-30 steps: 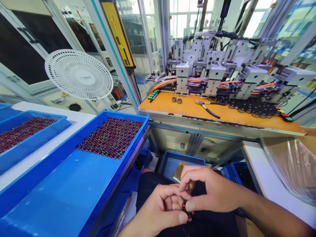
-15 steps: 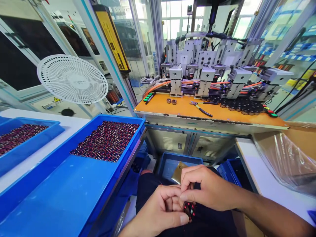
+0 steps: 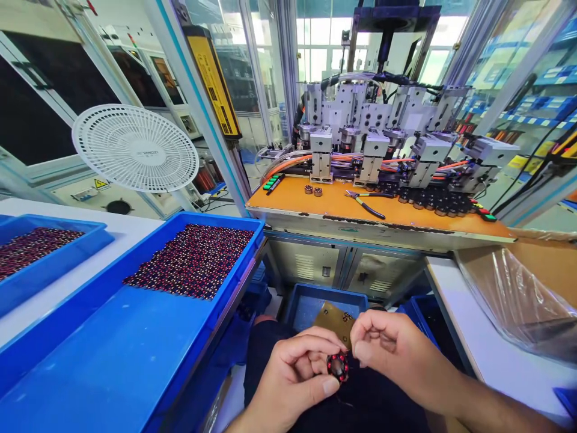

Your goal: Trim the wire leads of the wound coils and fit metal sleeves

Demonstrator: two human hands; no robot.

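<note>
My left hand (image 3: 293,376) pinches a small round dark part with red spots (image 3: 338,366) between thumb and fingers, low in the view over my lap. Just to its right, my right hand (image 3: 392,352) is curled with fingertips pinched together, apart from the part; what they hold, if anything, is too fine to make out. A blue tray (image 3: 135,349) at my left holds several similar dark-and-red parts (image 3: 193,260) packed in rows at its far end.
A second blue tray (image 3: 54,264) of parts lies at far left, beside a white fan (image 3: 135,148). Ahead stands an orange bench (image 3: 406,219) with pliers (image 3: 366,201) and a winding machine (image 3: 374,132). Blue bins (image 3: 315,300) sit below; a plastic bag (image 3: 523,300) lies at right.
My right hand has let go of the round part and drawn a little to the right. The left hand has turned the part so its face shows.
</note>
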